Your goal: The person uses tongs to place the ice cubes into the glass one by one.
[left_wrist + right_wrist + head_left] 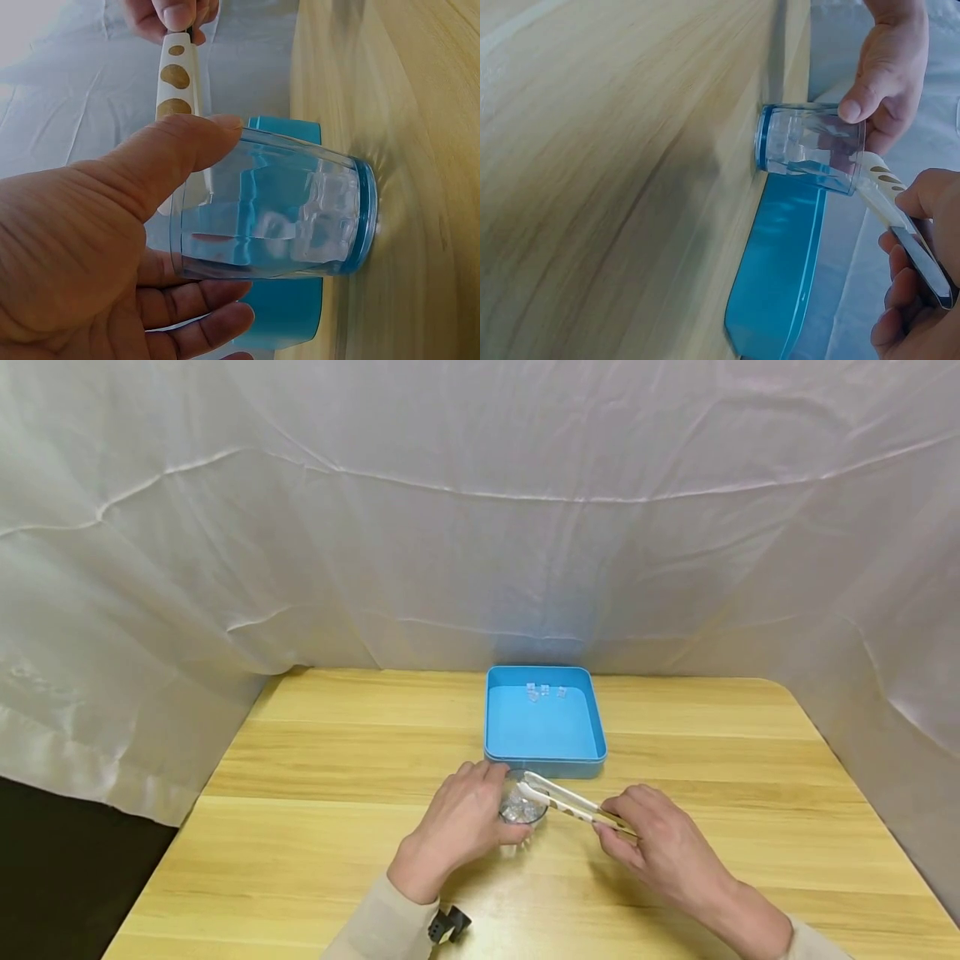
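Observation:
My left hand (465, 814) grips a clear cup (289, 180) near its rim, thumb on one side and fingers on the other. The cup stands upright on the table, and clear cubes (330, 217) lie at its bottom. Held in my right hand (667, 843) is a pair of tongs (573, 807) with white, brown-spotted arms and metal toward the handle. Their white tips reach into the cup's mouth; whether they pinch a cube I cannot tell. Right behind the cup sits a shallow blue box (543, 727), with several clear cubes (545, 690) near its far wall.
The wooden table (337, 843) extends to both sides of the hands. A pale cloth curtain (450, 543) hangs along the table's back and sides. A small black device (450, 925) is at the left sleeve.

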